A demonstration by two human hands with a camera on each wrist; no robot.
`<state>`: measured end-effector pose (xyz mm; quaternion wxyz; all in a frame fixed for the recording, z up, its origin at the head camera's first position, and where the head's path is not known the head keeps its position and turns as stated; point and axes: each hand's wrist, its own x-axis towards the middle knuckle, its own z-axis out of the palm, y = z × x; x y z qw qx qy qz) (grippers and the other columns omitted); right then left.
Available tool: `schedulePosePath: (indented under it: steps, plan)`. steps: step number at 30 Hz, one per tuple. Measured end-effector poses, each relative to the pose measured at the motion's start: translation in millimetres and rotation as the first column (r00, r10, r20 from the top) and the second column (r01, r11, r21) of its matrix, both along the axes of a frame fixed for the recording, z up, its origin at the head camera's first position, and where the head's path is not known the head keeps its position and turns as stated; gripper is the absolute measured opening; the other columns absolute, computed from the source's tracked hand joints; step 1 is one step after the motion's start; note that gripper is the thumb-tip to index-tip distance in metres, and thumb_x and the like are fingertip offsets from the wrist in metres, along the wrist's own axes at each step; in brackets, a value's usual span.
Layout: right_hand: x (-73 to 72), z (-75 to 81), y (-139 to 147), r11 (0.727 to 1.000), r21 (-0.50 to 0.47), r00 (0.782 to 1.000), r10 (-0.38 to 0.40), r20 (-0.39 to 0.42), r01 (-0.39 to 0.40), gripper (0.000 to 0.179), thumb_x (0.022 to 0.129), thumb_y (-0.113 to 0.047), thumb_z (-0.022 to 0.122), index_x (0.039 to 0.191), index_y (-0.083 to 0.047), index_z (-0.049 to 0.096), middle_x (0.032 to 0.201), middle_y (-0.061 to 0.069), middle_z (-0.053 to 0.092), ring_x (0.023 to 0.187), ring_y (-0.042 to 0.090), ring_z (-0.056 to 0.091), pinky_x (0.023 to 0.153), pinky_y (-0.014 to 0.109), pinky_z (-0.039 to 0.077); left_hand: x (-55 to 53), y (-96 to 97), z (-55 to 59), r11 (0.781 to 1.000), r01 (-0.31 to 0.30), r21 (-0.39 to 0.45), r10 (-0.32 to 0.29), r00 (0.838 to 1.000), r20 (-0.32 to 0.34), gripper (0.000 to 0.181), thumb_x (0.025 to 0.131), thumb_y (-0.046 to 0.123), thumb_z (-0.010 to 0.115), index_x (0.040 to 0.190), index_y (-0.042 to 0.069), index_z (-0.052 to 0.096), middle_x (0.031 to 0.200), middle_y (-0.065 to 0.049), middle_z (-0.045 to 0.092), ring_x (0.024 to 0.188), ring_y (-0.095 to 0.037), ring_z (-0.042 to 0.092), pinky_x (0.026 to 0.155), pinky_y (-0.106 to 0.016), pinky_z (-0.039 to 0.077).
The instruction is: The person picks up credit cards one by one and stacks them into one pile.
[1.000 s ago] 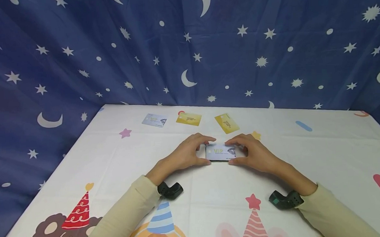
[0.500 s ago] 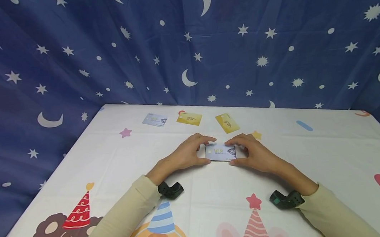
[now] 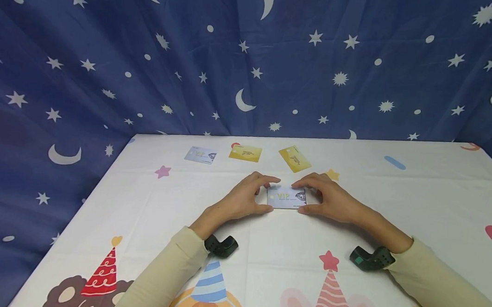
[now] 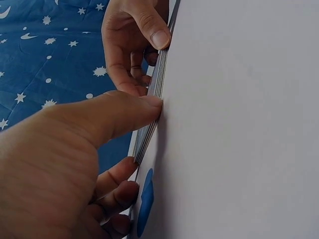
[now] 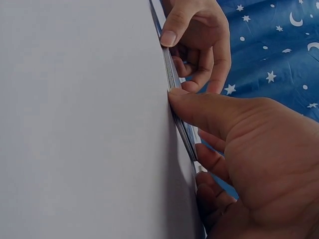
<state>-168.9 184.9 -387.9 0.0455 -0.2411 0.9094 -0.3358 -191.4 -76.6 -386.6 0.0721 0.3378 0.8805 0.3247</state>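
A small stack of cards lies on the tablecloth, its top card a silver VIP card (image 3: 286, 197). My left hand (image 3: 241, 199) holds the left end, thumb on the near edge and fingers at the far edge. At the right end, my right hand (image 3: 331, 197) grips it the same way. Seen from the left wrist, the stacked card edges (image 4: 145, 142) show as several thin layers under the thumb. The right wrist view also has the card stack (image 5: 184, 133) pinched between both hands, its edges lying nearly even.
Behind the hands lie a silver VIP card (image 3: 200, 155), a gold card (image 3: 245, 153) and a tilted gold card (image 3: 295, 159). The white tablecloth (image 3: 399, 201) has printed cartoon figures. A blue starry curtain (image 3: 182, 59) hangs along the back.
The dark strip along the near edge of the stack has narrowed, so the cards below line up more closely with the top one. Both hands stay almost in place.
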Motion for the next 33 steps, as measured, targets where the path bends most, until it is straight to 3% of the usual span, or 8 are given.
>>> schedulePosePath:
  steps: [33]
  plan:
    - [0.7, 2.3, 1.4, 1.000, 0.006, 1.000, -0.003, 0.014, 0.003, 0.057, 0.076, -0.023, 0.082, 0.129, -0.021, 0.059, 0.121, 0.004, 0.053, 0.098, 0.021, 0.046, 0.083, 0.039, 0.043, 0.3, -0.5, 2.1, 1.000, 0.009, -0.004, -0.009, 1.000, 0.001, 0.069, 0.080, 0.019, 0.078, 0.141, 0.020, 0.046, 0.113, -0.003, 0.050, 0.090, -0.016, 0.047, 0.079, -0.030, 0.042]
